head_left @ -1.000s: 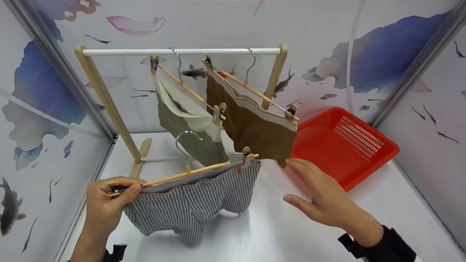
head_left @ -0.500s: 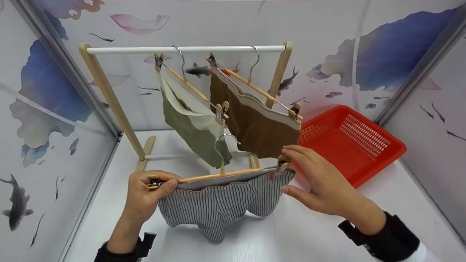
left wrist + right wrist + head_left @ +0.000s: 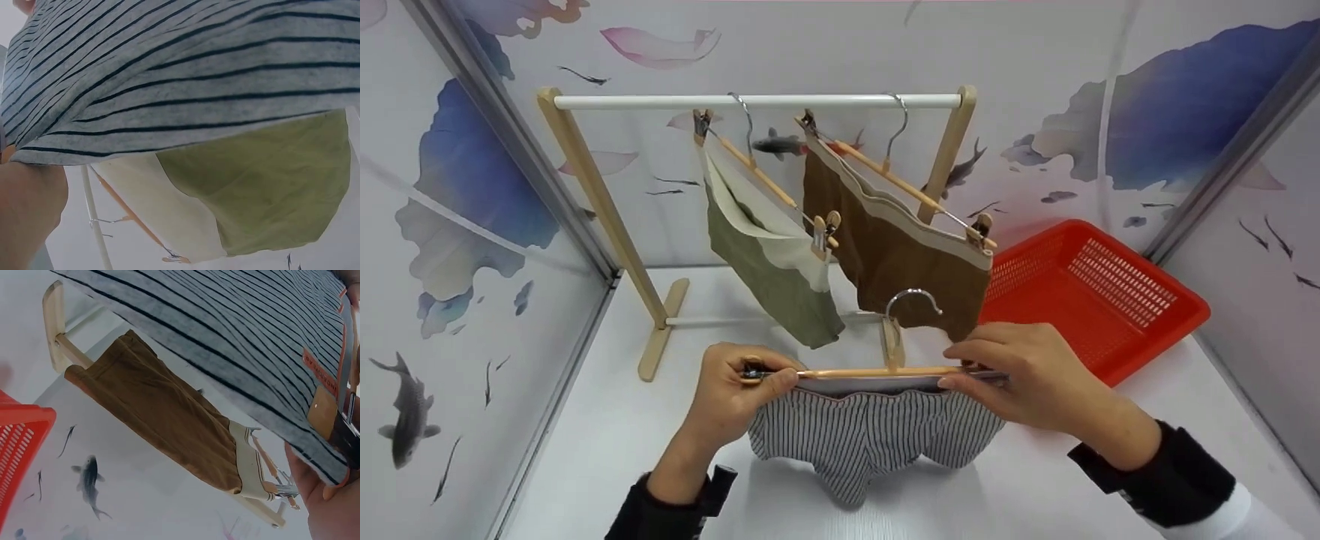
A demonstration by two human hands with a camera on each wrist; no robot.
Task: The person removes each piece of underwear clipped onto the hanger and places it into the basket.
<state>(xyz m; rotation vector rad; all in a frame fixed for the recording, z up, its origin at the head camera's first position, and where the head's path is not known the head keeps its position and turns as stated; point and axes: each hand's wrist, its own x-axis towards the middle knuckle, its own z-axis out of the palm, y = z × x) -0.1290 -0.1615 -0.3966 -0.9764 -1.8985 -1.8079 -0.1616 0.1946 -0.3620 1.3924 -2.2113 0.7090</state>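
Before the garment rack (image 3: 601, 206), gripping a clip hanger (image 3: 847, 373) of striped shorts (image 3: 877, 427) at opposite ends with left hand (image 3: 739, 394) and right hand (image 3: 1031, 375), holding it lengthwise roughly parallel to the rack's rail (image 3: 660, 102).

Front shorts (image 3: 877, 424): grey, dark stripes
Left garment (image 3: 772, 281): olive, cream top
Right garment (image 3: 915, 274): brown, cream waistband
Basket (image 3: 1095, 315): red
Rail (image 3: 652, 102): white
Bench (image 3: 615, 435): white
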